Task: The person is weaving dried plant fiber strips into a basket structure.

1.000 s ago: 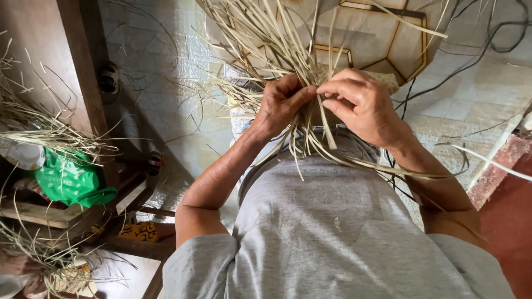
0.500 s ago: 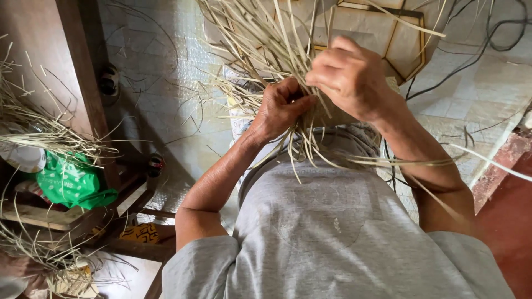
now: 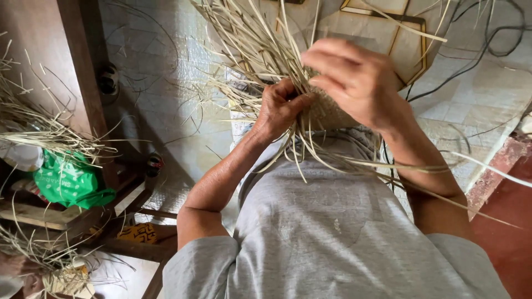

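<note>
I hold a partly woven piece of pale straw (image 3: 328, 114) in front of my chest, with many loose strands (image 3: 249, 47) fanning up and out from it. My left hand (image 3: 280, 108) grips the woven part from the left, thumb pressed on it. My right hand (image 3: 357, 83) is raised above the right side of the piece, slightly blurred, with its fingers bunched together on a thin strand. Long strands trail past my right forearm to the right. My grey shirt (image 3: 332, 238) fills the lower frame.
A wooden post (image 3: 83, 72) and low wooden shelf stand at left, with a green plastic bag (image 3: 69, 182) and bundles of dry straw (image 3: 39, 130). A pale board with yellow lines (image 3: 410, 44) lies ahead. Black cables (image 3: 490, 50) cross the tiled floor; red floor (image 3: 504, 221) is at right.
My right hand has lifted off the woven piece and risen toward the camera, drawing a strand up. My left hand has kept its grip in the same spot.
</note>
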